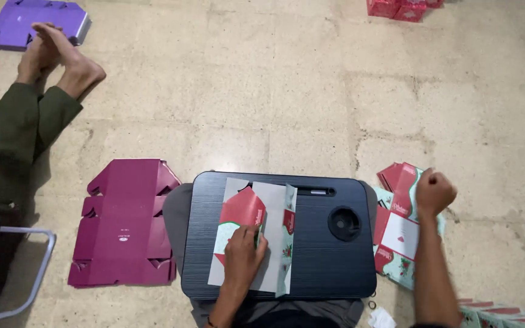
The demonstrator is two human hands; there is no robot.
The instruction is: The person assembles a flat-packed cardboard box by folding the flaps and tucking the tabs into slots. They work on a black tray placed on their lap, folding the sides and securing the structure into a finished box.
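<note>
Item: flat red-and-white carton blank (pixel 253 234) on your black lap bench (pixel 311 255) — your left hand (pixel 242 252) presses it flat to keep its fold steady. Your right hand (pixel 434 191) — fisted, holding nothing visible — hovers over the stacked blanks (pixel 399 237) on the floor, near for restocking.

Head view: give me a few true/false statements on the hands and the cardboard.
1. The left hand presses on a red-and-white box blank on the black lap desk. True.
2. The right hand lies flat and open. False: it is a closed fist above the stack of printed blanks.
3. A maroon flat carton lies on the floor left of the desk. True.
4. The purple carton sits on the desk. False: it lies on the floor, far left.
</note>
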